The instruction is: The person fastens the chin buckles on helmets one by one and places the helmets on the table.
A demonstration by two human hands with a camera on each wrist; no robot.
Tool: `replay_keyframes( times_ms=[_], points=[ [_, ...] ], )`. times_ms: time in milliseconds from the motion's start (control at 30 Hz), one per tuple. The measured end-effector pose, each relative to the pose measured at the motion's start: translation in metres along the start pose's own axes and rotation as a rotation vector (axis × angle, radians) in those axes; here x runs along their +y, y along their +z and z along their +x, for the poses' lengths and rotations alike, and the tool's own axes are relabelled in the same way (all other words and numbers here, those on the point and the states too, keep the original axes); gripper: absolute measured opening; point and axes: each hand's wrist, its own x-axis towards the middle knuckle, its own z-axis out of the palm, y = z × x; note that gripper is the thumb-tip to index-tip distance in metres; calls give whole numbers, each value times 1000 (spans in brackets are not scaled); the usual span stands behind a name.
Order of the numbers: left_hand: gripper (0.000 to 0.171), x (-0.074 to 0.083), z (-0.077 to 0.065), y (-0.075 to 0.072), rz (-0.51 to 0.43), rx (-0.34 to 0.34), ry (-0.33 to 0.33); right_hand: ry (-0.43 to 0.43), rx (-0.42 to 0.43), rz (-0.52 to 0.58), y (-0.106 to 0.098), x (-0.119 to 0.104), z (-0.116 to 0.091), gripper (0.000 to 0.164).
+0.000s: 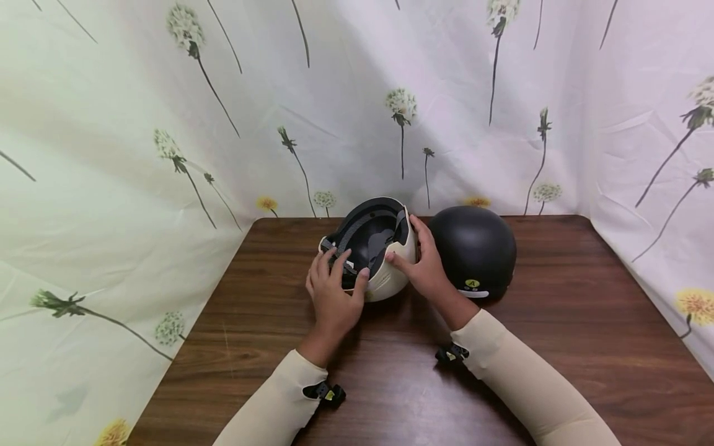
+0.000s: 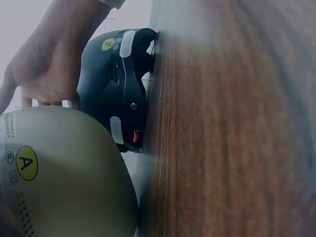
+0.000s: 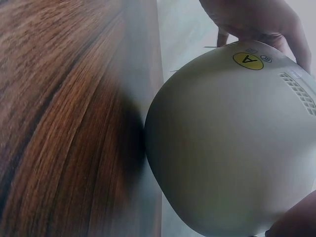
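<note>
A cream helmet [image 1: 390, 285] lies upside down and tilted on the table, its black padded inside [image 1: 359, 238] facing up. My left hand [image 1: 334, 300] holds its near left rim, fingers spread over the edge by the chin strap [image 1: 348, 266]. On the opposite side, my right hand [image 1: 426, 266] grips the rim, thumb at the edge and fingers along the outer shell. A yellow "A" sticker [image 3: 248, 61] shows on the shell in the right wrist view. Right beside my right hand, a black helmet [image 1: 474, 248] stands dome up.
The dark wooden table [image 1: 558, 347] ends at the back against a white curtain [image 1: 346, 124] printed with dandelions. The black helmet stands close to that back edge. A small black strap device [image 1: 326, 393] sits on my left wrist, and another [image 1: 452, 354] on the right.
</note>
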Motion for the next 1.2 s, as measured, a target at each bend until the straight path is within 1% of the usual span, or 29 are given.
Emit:
replay_keyframes(
  times_ms=[167,333,400,500,600,767,900,1033,1200],
  points=[
    [58,1,-2,0,7,-22,121,-7,7,-9,0,-1,-1,130],
    [58,4,-4,0,9,9,240,-14,11,-7,1,0,-1,129],
    [56,5,-4,1,-3,23,279,-11,13,-5,1,0,0,127],
    [52,8,-4,1,-28,27,305,-10,13,-3,1,-1,0,124],
    [49,9,-4,2,-38,32,299,-9,11,-1,1,-2,0,123],
    [39,10,-6,4,-61,32,259,-6,7,3,0,-2,1,126],
    [31,8,-6,6,-81,45,255,-3,1,-7,-1,-1,0,119],
    [27,7,-5,6,-129,74,246,6,-8,-30,-1,0,-2,111],
    [27,8,-4,5,-211,91,182,8,-25,-50,-1,1,-4,105]
  ],
)
